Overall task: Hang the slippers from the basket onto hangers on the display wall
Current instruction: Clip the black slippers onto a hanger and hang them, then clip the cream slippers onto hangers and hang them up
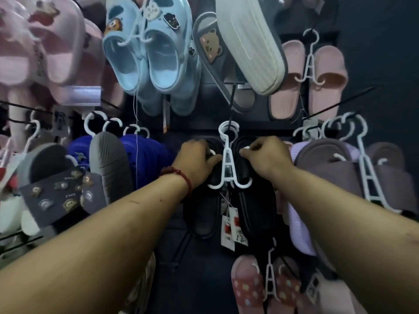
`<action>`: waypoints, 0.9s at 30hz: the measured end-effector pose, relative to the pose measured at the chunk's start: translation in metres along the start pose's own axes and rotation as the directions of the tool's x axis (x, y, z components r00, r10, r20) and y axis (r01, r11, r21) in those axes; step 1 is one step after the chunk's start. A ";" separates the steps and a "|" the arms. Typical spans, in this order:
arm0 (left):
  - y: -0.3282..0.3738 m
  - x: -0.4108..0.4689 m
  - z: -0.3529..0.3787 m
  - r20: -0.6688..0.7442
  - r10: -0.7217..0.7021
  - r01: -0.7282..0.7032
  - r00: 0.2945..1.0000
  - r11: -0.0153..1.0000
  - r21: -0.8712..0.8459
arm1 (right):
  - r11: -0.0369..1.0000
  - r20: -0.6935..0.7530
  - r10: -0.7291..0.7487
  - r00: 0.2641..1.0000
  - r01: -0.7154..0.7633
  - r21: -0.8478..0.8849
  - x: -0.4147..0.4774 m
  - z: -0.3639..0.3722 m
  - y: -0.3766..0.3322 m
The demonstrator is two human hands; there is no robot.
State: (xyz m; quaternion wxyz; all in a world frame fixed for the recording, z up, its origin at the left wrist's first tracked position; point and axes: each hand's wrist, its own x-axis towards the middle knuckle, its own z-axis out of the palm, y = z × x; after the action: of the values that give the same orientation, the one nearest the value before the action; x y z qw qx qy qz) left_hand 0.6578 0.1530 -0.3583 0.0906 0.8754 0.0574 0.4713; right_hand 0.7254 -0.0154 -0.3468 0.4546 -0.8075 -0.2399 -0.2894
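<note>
A pair of black slippers hangs on a white plastic hanger whose hook loops over a black wall peg at the centre of the display wall. My left hand grips the top of the left black slipper. On the other side, my right hand pinches the top of the right black slipper. White and red price tags dangle between the two slippers. The basket is out of view.
Light blue clogs, a grey bear slipper and pink slides hang above. Blue and grey slippers crowd the left, mauve ones the right. A pink dotted pair hangs below.
</note>
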 end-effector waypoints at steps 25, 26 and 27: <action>-0.034 -0.320 -0.220 0.251 -0.178 0.014 0.951 0.839 0.544 | 0.915 0.514 -0.392 0.763 0.380 0.133 -0.315 0.013 -0.108; -0.040 -0.336 -0.229 0.253 -0.215 0.022 0.943 0.800 0.599 | 0.907 0.520 -0.412 0.749 0.392 0.154 -0.326 0.023 -0.116; -0.048 -0.355 -0.240 0.249 -0.265 0.044 0.932 0.762 0.646 | 0.892 0.532 -0.444 0.721 0.413 0.184 -0.340 0.033 -0.126</action>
State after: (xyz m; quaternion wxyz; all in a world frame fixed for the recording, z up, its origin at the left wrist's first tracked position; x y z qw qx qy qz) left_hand 0.2622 0.1589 -0.5283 -0.1605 0.9121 0.2690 0.2644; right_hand 0.4079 0.0309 -0.5188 0.3055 -0.7663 -0.5500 -0.1301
